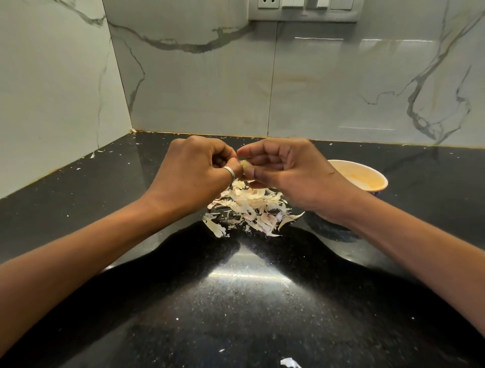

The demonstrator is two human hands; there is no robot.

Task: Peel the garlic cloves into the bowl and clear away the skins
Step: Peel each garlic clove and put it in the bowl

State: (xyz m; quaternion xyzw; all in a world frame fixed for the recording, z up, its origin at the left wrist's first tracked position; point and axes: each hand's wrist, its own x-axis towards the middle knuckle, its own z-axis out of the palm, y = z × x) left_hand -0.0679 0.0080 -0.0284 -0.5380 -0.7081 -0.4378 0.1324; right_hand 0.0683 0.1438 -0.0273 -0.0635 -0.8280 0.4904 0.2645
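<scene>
- I see the left hand (194, 168) raised above the desk (249, 302), its fingers curled in. The grip is closed on a small garlic clove (245, 165), which it pinches at the fingertips.
- A silver ring (229, 172) sits on one finger of this hand.
- The right hand (288, 173) meets it from the other side. Its thumb and first finger pinch the same clove, so this grip is closed on the clove too, and the other fingers are loosely bent behind.
- The clove is in the air between the two hands, just above the pile of skins (249, 207). Only a small yellowish part of it shows, and I cannot tell how much skin is on it.
- The skins lie in a loose pale heap on the black desk, directly under the hands and a little toward me.
- The bowl (362, 180) stands on the desk to the right of the heap, partly hidden behind the right wrist. Its inside is orange-cream, and I cannot tell what lies in it.
- Small flakes of skin are spread over the desk, and one larger white piece (290, 363) lies near the bottom edge of the view.
- Behind the desk stands a wall of marble tiles (196, 86) with a socket (269, 3) at the top.
</scene>
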